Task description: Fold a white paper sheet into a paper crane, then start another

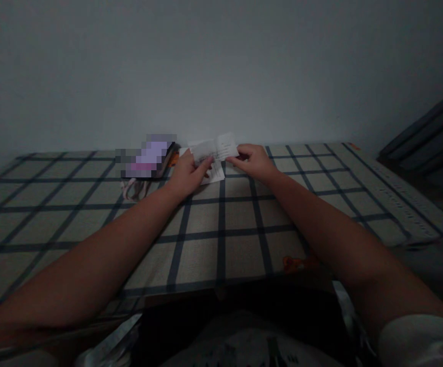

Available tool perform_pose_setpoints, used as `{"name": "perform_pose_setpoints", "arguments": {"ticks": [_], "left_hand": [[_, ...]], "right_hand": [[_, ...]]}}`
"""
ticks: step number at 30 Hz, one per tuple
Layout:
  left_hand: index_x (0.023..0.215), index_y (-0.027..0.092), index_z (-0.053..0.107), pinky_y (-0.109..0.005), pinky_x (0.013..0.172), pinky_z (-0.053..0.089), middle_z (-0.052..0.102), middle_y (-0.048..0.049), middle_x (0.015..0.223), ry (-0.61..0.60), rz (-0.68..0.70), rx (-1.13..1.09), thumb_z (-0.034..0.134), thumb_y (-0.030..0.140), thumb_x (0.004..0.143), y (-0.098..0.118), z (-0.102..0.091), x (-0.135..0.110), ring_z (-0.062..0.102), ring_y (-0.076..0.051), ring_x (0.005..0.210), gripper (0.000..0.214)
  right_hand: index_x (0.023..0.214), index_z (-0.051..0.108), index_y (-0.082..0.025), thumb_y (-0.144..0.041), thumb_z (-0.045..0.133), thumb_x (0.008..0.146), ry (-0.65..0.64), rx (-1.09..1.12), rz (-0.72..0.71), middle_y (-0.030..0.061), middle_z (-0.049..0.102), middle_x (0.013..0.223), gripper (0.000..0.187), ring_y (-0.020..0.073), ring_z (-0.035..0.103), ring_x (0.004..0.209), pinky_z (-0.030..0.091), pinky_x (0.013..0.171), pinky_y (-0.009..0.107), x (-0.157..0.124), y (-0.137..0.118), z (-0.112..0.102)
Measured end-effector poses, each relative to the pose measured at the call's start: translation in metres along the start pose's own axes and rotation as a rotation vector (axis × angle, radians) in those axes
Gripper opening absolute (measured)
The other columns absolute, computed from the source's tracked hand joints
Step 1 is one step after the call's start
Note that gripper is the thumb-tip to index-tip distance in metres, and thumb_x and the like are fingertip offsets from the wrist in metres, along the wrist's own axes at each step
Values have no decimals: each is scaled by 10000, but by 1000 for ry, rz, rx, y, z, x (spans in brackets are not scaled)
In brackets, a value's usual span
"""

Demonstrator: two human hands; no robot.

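Note:
A white sheet of paper with printed lines (226, 147) stands partly raised and creased near the far edge of the table, between both hands. My right hand (255, 161) pinches its right edge between thumb and fingers. Against the left part of the paper, my left hand (188, 173) is closed, thumb on the near face and most of its fingers hidden. Another white paper layer (217, 174) lies flat beneath; whether it belongs to the same sheet I cannot tell.
A checked cloth (240, 219) covers the table, which meets a plain wall (221, 71). Left of the papers lies a phone-like object with a lit, blurred screen (148, 158) and a looped cord (133, 189). Dark folded fabric (431, 137) is at the far right.

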State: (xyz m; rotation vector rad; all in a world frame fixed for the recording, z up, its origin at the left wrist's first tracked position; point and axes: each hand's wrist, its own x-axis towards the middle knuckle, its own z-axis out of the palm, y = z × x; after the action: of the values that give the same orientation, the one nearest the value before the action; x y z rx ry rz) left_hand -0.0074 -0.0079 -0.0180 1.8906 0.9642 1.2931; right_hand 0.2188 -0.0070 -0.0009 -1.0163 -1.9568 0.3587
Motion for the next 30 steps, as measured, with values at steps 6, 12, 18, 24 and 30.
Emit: {"name": "perform_pose_setpoints", "arguments": {"ticks": [6, 12, 18, 24, 30], "left_hand": [[1079, 193, 689, -247, 577, 532, 674, -67, 885, -25, 54, -7, 704, 475, 841, -7, 2, 3, 659, -185, 760, 369], [1105, 244, 771, -391, 957, 532, 739, -58, 1191, -218, 156, 111, 631, 265, 791, 2, -5, 3, 682, -252, 1074, 345], [983, 223, 773, -410, 1003, 487, 760, -42, 1121, -187, 136, 144, 610, 173, 677, 1, -6, 5, 672, -264, 1091, 350], [1067, 203, 709, -319, 796, 537, 713, -40, 943, -158, 152, 256, 523, 172, 764, -1, -5, 4, 663, -201, 840, 357], [1247, 208, 593, -262, 758, 549, 650, -62, 1201, 31, 279, 348, 595, 122, 767, -2, -3, 2, 644, -172, 942, 488]], "right_hand": [[870, 668, -179, -408, 694, 827, 17, 192, 112, 29, 636, 801, 234, 170, 593, 773, 466, 681, 287, 1, 7, 5], [859, 689, -175, -302, 696, 767, 7, 366, 140, 41, 695, 866, 157, 174, 649, 800, 534, 761, 319, 3, 18, 10], [909, 730, -191, -289, 684, 763, -51, 363, 100, 53, 728, 964, 182, 205, 659, 935, 525, 867, 343, 3, 19, 11], [823, 727, -157, -278, 643, 802, -131, 290, 70, 42, 700, 824, 148, 178, 635, 825, 495, 788, 315, 2, 11, 6], [799, 715, -143, -339, 697, 796, -123, 291, 63, 38, 678, 787, 197, 159, 610, 776, 478, 748, 302, 1, 5, 6]]}}
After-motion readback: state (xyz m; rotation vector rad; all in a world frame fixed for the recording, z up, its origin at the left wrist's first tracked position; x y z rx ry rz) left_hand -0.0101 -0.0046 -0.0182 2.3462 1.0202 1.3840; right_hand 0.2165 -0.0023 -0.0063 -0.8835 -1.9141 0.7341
